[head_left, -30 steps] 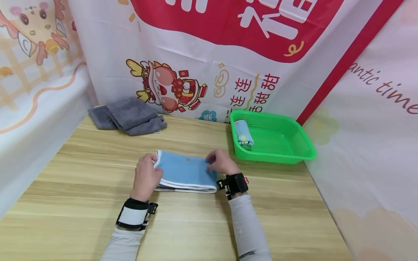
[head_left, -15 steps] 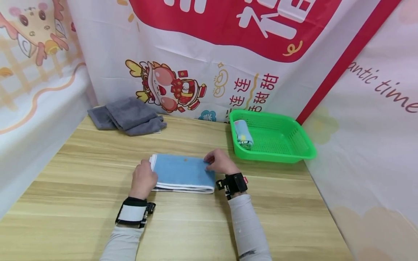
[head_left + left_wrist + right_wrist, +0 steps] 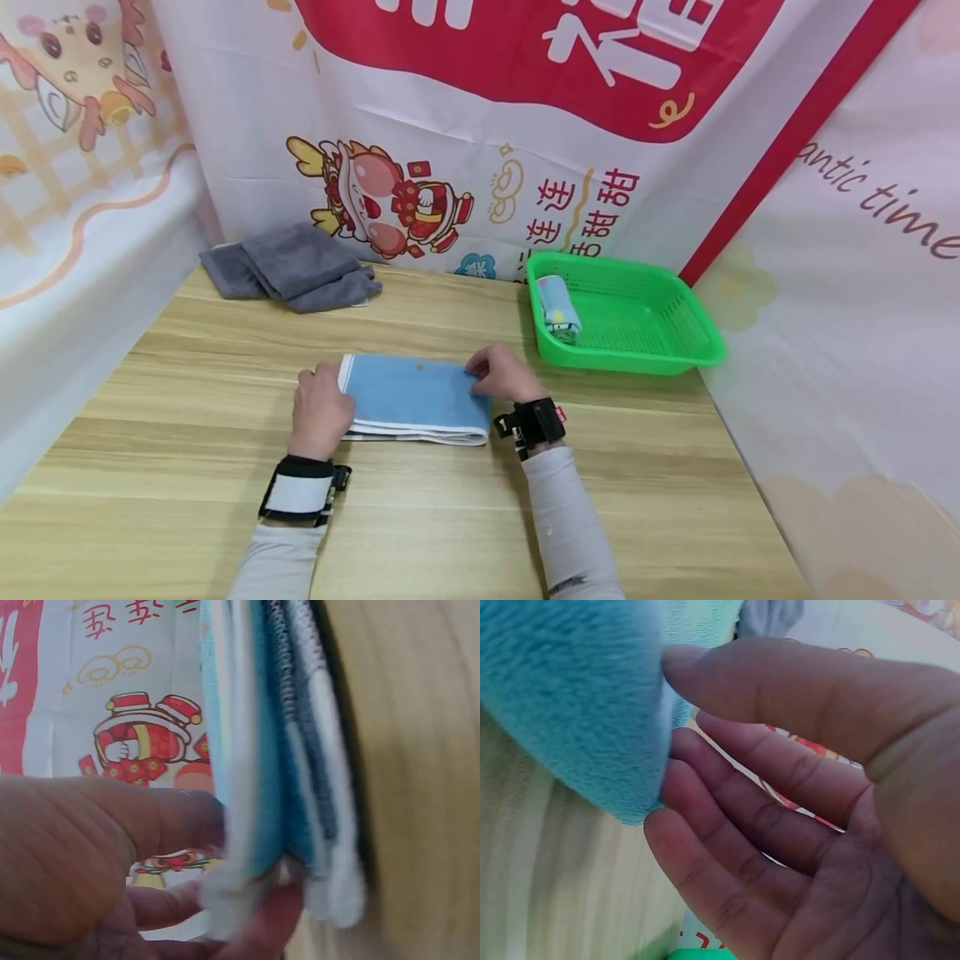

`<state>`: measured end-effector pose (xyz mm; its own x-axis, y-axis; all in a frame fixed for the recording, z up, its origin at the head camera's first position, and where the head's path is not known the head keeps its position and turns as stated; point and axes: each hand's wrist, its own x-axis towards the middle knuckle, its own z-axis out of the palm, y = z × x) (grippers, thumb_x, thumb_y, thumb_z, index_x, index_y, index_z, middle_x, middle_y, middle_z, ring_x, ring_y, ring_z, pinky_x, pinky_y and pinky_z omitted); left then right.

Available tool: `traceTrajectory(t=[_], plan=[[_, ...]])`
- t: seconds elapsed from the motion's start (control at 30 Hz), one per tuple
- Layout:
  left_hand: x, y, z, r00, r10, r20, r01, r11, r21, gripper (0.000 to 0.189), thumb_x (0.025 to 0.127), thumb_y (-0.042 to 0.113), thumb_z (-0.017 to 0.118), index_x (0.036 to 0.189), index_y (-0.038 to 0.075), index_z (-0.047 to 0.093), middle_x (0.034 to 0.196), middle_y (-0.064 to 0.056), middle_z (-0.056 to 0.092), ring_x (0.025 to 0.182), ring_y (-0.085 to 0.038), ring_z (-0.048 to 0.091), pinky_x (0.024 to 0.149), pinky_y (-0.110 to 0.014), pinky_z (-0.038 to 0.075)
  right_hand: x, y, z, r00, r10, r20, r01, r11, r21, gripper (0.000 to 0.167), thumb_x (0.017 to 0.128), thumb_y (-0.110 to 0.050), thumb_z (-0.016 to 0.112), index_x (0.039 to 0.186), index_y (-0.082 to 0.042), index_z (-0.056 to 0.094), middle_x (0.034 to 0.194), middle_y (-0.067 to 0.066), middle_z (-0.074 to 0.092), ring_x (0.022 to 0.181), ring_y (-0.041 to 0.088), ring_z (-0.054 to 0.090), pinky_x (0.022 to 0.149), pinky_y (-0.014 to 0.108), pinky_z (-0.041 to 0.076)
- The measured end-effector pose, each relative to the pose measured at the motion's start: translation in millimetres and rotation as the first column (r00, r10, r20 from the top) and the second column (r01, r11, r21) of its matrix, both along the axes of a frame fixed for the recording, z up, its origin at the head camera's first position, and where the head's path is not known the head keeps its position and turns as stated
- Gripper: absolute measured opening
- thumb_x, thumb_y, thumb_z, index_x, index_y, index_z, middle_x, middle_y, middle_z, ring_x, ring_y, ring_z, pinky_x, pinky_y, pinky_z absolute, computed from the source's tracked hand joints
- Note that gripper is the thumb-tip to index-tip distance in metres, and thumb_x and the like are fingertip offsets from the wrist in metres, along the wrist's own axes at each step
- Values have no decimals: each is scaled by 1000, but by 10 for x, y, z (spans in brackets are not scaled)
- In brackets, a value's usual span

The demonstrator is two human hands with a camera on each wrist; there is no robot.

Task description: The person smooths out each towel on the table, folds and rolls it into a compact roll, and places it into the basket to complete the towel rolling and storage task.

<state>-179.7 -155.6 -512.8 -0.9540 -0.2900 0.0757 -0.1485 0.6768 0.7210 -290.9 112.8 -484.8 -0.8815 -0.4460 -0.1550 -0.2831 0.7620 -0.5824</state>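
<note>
A light blue towel (image 3: 416, 392) with white edging lies folded in several layers on the table in the head view. My left hand (image 3: 321, 410) pinches its left end. In the left wrist view, the thumb (image 3: 169, 817) lies on one side of the upper white-edged layers (image 3: 244, 750) and the fingers on the other; a darker layer hangs apart from them. My right hand (image 3: 506, 373) holds the towel's right end. Seen from the right wrist, the thumb tip (image 3: 686, 671) touches the folded blue edge (image 3: 592, 697), and the curved fingers (image 3: 742, 802) meet its side.
A green plastic basket (image 3: 630, 363) stands at the back right, with a rolled light blue towel (image 3: 558, 304) along its left side. Crumpled grey towels (image 3: 300, 267) lie at the back left. Printed cloth walls (image 3: 247, 108) enclose the wooden table (image 3: 420, 525) behind and at the sides.
My left hand has shifted left and slightly toward me, and the blue towel has slid left with it. Its left end lies flatter. The right hand has moved only slightly left.
</note>
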Motion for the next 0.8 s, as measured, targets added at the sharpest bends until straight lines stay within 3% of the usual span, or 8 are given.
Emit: traceTrajectory(t=[0.13, 0.23, 0.43, 0.53, 0.67, 0.8], plan=[[-21, 118, 76, 990, -33, -140, 18, 994, -107, 35, 86, -8, 55, 120, -15, 58, 113, -38, 51, 104, -56, 51, 75, -60, 48, -22, -8, -78, 999, -4, -36, 5, 1000, 12, 34, 75, 6, 83, 107, 0, 74, 103, 10, 72, 93, 22, 65, 87, 36, 56], [-51, 275, 110, 980, -101, -172, 69, 981, -182, 38, 84, -7, 59, 121, -12, 63, 114, -37, 57, 106, -56, 53, 83, -62, 48, -11, -3, -104, 997, -3, -76, 5, 1000, 23, 34, 73, 8, 83, 105, 2, 75, 101, 12, 72, 94, 23, 66, 88, 37, 56], [-108, 518, 85, 984, -178, 27, 177, 933, -312, 18, 83, 2, 62, 97, -7, 69, 96, -31, 59, 93, -49, 57, 69, -57, 52, 63, 3, -107, 990, 4, -141, 3, 998, 55, 31, 73, 6, 84, 103, 3, 76, 100, 13, 74, 94, 24, 67, 87, 37, 56], [-148, 544, 63, 977, -202, 72, 215, 911, -353, 11, 84, 4, 63, 89, -5, 68, 90, -26, 59, 89, -45, 59, 67, -55, 52, 139, 4, -130, 982, 11, -186, 11, 993, 118, 27, 76, 2, 84, 102, 1, 76, 100, 11, 74, 93, 23, 68, 86, 36, 57], [-247, 531, 32, 961, -255, 106, 276, 885, -375, 16, 87, 8, 65, 96, -4, 69, 95, -26, 61, 93, -45, 60, 75, -59, 51, 282, -13, -133, 955, 49, -292, 21, 973, 229, 15, 74, -1, 82, 87, -2, 75, 87, 8, 72, 80, 22, 66, 73, 36, 56], [-404, 539, 32, 934, -307, 180, 353, 867, -352, 35, 94, 8, 58, 125, -5, 64, 126, -31, 57, 121, -48, 51, 97, -67, 42, 407, -77, -116, 909, 83, -408, 62, 942, 328, 14, 72, -2, 81, 74, -6, 67, 75, 8, 68, 70, 26, 65, 62, 40, 55]])
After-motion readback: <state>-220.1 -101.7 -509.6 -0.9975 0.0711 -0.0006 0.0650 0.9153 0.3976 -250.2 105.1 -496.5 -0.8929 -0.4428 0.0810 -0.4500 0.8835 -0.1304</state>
